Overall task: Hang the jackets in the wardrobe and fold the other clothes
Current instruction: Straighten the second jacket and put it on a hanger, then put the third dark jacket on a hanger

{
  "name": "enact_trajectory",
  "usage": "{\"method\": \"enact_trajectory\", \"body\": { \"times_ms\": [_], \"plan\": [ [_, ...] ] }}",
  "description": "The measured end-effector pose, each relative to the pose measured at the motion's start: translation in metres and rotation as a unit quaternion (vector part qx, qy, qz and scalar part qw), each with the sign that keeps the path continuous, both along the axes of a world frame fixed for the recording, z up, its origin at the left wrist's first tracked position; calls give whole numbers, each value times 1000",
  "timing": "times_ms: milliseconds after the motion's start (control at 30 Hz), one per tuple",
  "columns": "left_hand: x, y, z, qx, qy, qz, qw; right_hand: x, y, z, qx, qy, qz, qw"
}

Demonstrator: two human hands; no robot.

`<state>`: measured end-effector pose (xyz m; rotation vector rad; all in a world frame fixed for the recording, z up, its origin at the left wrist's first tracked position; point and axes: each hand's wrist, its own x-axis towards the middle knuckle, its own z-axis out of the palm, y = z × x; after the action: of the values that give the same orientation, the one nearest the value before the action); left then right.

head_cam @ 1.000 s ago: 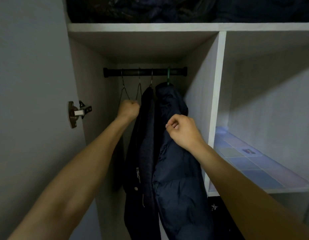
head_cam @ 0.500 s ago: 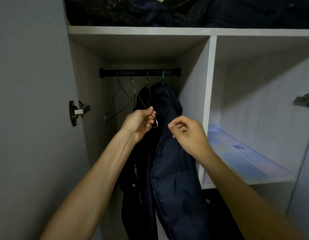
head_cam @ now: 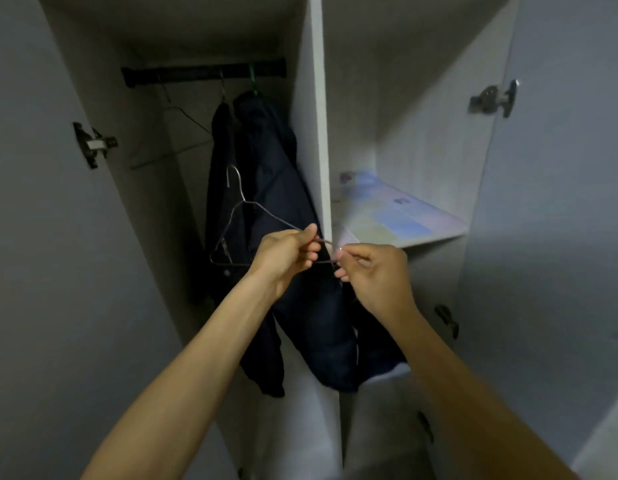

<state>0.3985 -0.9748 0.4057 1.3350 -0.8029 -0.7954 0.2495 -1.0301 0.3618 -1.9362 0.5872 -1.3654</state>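
2 jackets (head_cam: 276, 209) hung on rod (head_cam: 203, 75); 1 bare hanger (head_cam: 175, 136) left there. 2nd hanger (head_cam: 245, 220), now off rod, is pinched by L hand (head_cam: 286, 254) & R hand (head_cam: 373, 271).

This is a home bedroom or dressing corner, seen at an open built-in wardrobe (head_cam: 311, 133) whose dark rail (head_cam: 203, 72) above the hands carries two dark jackets (head_cam: 266, 188) and a bare wire hanger (head_cam: 175, 133), with a paper-lined shelf (head_cam: 397, 216) to the right and hinged doors (head_cam: 560, 168) swung wide.

Two bare forearms, no sleeves, bare hands (head_cam: 290, 252)
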Motion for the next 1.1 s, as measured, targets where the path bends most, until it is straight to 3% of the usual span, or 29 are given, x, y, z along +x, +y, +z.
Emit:
{"method": "enact_trajectory", "body": {
  "times_ms": [67,100,200,333,433,533,600,667,767,800,833,967,1000,1100],
  "plan": [
    [-17,10,-21,65,-160,-7,985,-23,11,-22,44,-7,-47,998],
    [-26,15,-34,88,-271,1,958,-40,19,-36,70,-2,-76,995],
    [-35,39,-69,10,-542,14,840,-81,43,-76,142,8,-113,983],
    [-57,57,-130,116,-689,-241,674,-147,85,-118,240,-21,-139,961],
    [-84,53,-170,92,-735,-304,600,-183,121,-151,286,-4,-207,936],
    [-110,44,-193,65,-751,-330,569,-202,143,-175,324,28,-285,902],
    [-145,38,-209,31,-772,-391,500,-215,170,-191,350,70,-365,860],
    [-175,37,-218,-25,-787,-429,443,-222,190,-200,345,150,-400,836],
    [-228,55,-231,-118,-767,-487,401,-234,236,-207,332,267,-381,821],
    [-242,58,-233,-148,-760,-507,379,-237,245,-209,334,308,-385,804],
    [-272,82,-243,-186,-750,-541,332,-244,282,-216,362,330,-418,765],
    [-316,139,-258,-221,-707,-593,317,-256,347,-225,416,392,-465,676],
    [-333,168,-264,-252,-687,-615,295,-263,382,-228,448,369,-497,646],
    [-348,209,-276,-279,-652,-650,274,-277,441,-231,505,305,-516,621]
  ]
}}
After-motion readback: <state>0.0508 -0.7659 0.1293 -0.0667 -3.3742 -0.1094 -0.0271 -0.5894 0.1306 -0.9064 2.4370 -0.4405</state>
